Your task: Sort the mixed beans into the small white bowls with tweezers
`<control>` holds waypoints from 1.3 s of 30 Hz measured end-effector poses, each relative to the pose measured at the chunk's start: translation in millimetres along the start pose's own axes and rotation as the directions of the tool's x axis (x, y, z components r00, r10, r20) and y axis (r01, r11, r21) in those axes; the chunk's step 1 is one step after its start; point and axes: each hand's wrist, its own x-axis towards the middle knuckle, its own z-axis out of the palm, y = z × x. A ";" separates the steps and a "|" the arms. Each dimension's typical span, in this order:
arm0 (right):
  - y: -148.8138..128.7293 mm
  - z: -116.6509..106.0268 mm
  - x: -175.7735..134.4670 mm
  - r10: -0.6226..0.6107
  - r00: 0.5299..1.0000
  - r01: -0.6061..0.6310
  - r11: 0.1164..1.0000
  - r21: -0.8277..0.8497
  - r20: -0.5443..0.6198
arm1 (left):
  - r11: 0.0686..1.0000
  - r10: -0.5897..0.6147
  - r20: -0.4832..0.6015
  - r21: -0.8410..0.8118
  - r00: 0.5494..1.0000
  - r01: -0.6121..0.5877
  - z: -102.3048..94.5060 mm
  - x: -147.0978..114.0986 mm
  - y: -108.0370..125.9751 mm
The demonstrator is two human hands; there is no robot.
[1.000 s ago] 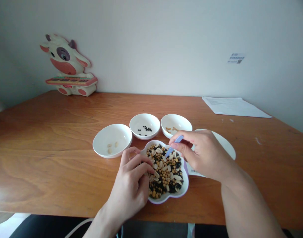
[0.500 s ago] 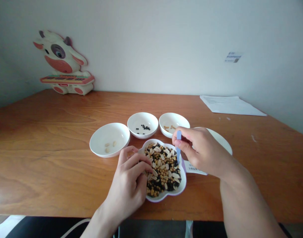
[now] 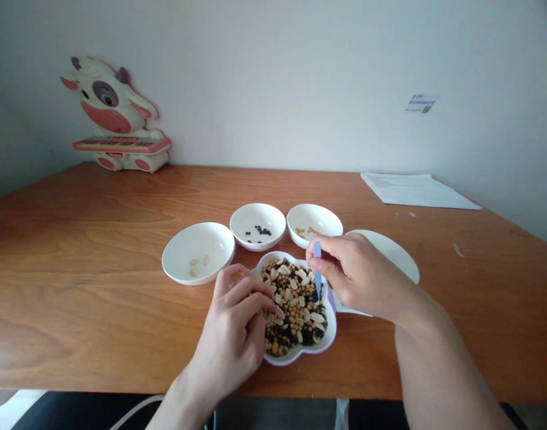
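Note:
A white flower-shaped dish [image 3: 329, 335] with a lilac edge holds a mix of peanuts [image 3: 317, 318], yellow beans [image 3: 295, 312] and black beans [image 3: 307, 335]. My left hand [image 3: 231, 325] lies over its left rim, fingers curled inward and fingertips among the peanuts; the hand hides that side of the dish. In my right hand [image 3: 352, 269] I pinch pale blue tweezers [image 3: 317, 269], tips down in the mix near the dish's right side. Whether the tips hold a bean is too small to tell.
Behind the dish stand white bowls: one with a few peanut halves [image 3: 199, 254], one with black beans [image 3: 258, 227], one with yellow beans [image 3: 315, 221]. A white plate [image 3: 396, 254] is partly behind my right hand. Papers [image 3: 417, 190] and a cow toy keyboard [image 3: 121, 146] sit farther back.
My right hand has shifted slightly left and down with the tweezers, whose tips are now a little farther into the mix. My left hand and the bowls stay put.

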 end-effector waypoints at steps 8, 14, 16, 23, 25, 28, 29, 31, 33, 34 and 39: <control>-1.1 -0.4 -0.6 0.022 0.999 -0.022 1.000 -0.004 0.024 | 1.000 0.003 -0.001 -0.006 1.000 -0.003 -0.2 0.0 0.8; -1.5 -0.7 0.4 0.008 1.000 -0.008 1.000 -0.007 0.020 | 1.000 -0.002 0.004 -0.014 1.000 0.002 -0.5 -0.1 1.6; -1.0 -1.0 0.1 -0.004 1.000 0.004 1.000 0.002 0.010 | 1.000 0.001 0.004 -0.014 1.000 -0.001 -0.4 -0.3 1.4; -2.2 -2.1 -2.8 -0.081 0.996 0.086 0.989 0.119 -0.044 | 1.000 0.001 0.006 -0.011 1.000 -0.001 0.4 -0.8 0.9; -2.6 -1.3 -2.0 -0.100 0.994 0.103 0.986 0.129 -0.035 | 1.000 0.000 0.004 -0.014 1.000 0.000 0.6 -0.8 1.1; -2.6 0.9 0.1 -0.106 0.994 0.106 0.987 0.118 -0.008 | 1.000 0.003 -0.002 -0.019 1.000 -0.003 0.5 -0.7 1.8; -2.6 1.6 0.7 -0.104 0.995 0.103 0.988 0.112 0.001 | 1.000 0.004 -0.003 -0.020 1.000 -0.004 0.4 -0.6 2.0; -2.6 2.7 1.3 -0.099 0.995 0.097 0.989 0.108 0.017 | 1.000 0.004 -0.005 -0.021 1.000 -0.004 0.1 -0.5 2.2; -2.9 3.2 1.3 -0.096 0.995 0.093 0.990 0.108 0.024 | 1.000 0.003 -0.003 -0.020 1.000 -0.003 0.0 -0.3 2.2; -3.2 3.2 1.2 -0.096 0.995 0.093 0.990 0.108 0.026 | 1.000 0.002 -0.001 -0.019 1.000 -0.002 0.0 -0.3 2.1; -4.2 2.5 0.8 -0.075 0.996 0.070 0.993 0.096 0.052 | 1.000 -0.004 0.001 -0.016 1.000 0.004 0.2 -1.1 1.6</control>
